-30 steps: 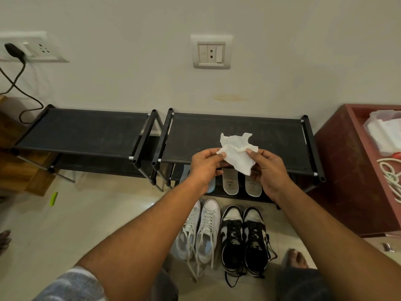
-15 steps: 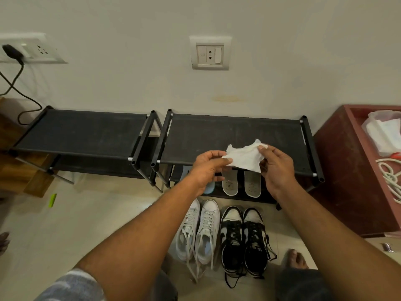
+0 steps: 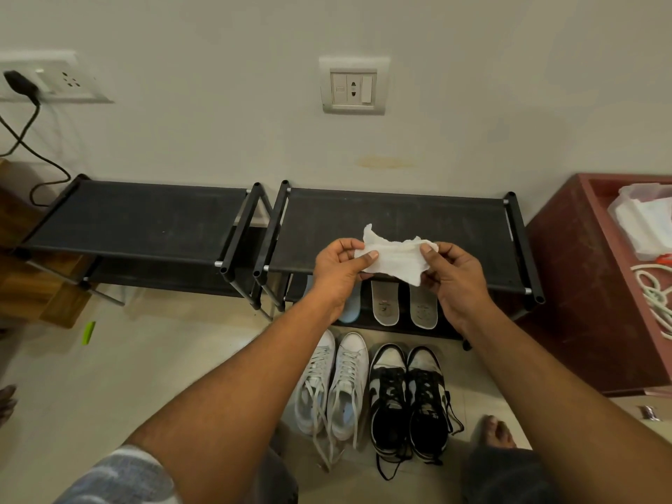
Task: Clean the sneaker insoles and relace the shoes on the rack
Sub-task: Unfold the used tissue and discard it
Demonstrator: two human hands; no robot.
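Right now both hands hold one white wipe (image 3: pixel 391 261), stretched between them above the front edge of the top shelf of the right-hand rack (image 3: pixel 400 220). The left hand (image 3: pixel 340 271) pinches the wipe's left end between thumb and curled fingers, and the right hand (image 3: pixel 458 281) pinches the right end the same way.

The insoles lie straight below the hands, at the front edge of that rack's lower shelf. Their long axes run front to back, rounded ends toward the person. Three show: two grey insoles (image 3: pixel 384 303) side by side, nearer the right hand, and one pale blue insole (image 3: pixel 351 311) half hidden under the left hand. A fourth may sit behind the wrist; I cannot tell. Reaching any of them probably means going down and under the top shelf.

Four sneakers stand on the floor before the rack, laces loose: a white pair (image 3: pixel 332 387) and a black-and-white pair (image 3: pixel 407 398). A second rack (image 3: pixel 145 220) stands to the left.
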